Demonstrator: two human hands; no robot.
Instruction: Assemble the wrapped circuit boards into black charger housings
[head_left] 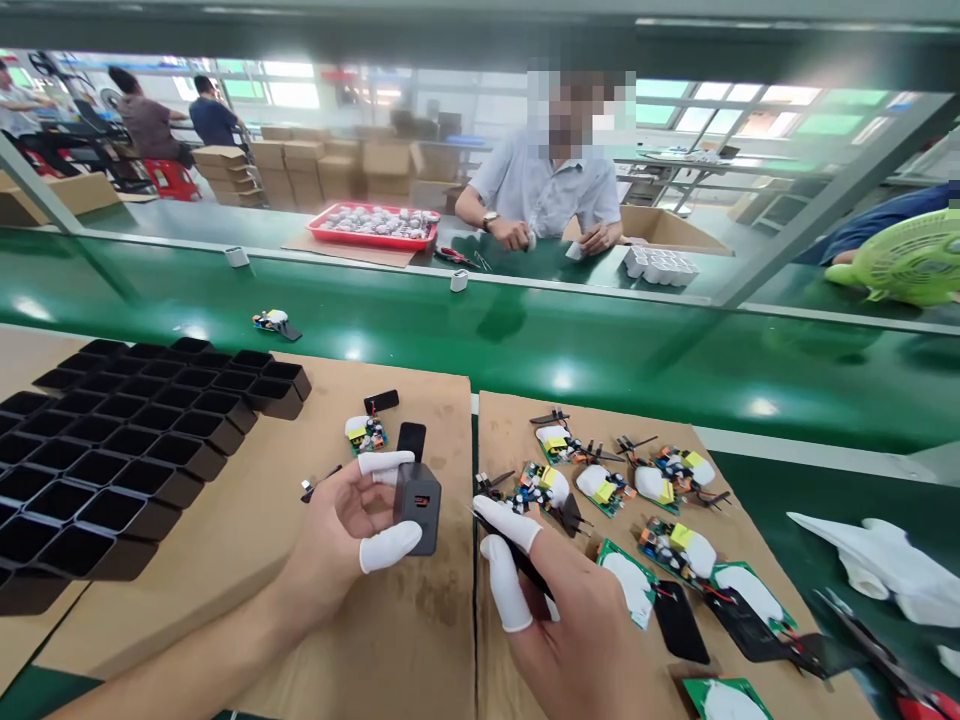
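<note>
My left hand, with white finger cots on thumb and forefinger, pinches a small dark charger housing with an orange port facing me. Just to its right, my right hand, also in finger cots, grips thin black tweezers whose tip points toward the housing. Several green circuit boards with yellow and white parts lie on the cardboard sheet beyond my right hand. One more board and a black cover piece lie above my left hand.
Black compartment trays fill the left cardboard. A green conveyor belt runs across, carrying one small assembly. Across it a person sits by a red tray of parts. A green fan stands right; white cloth and red-handled cutters lie lower right.
</note>
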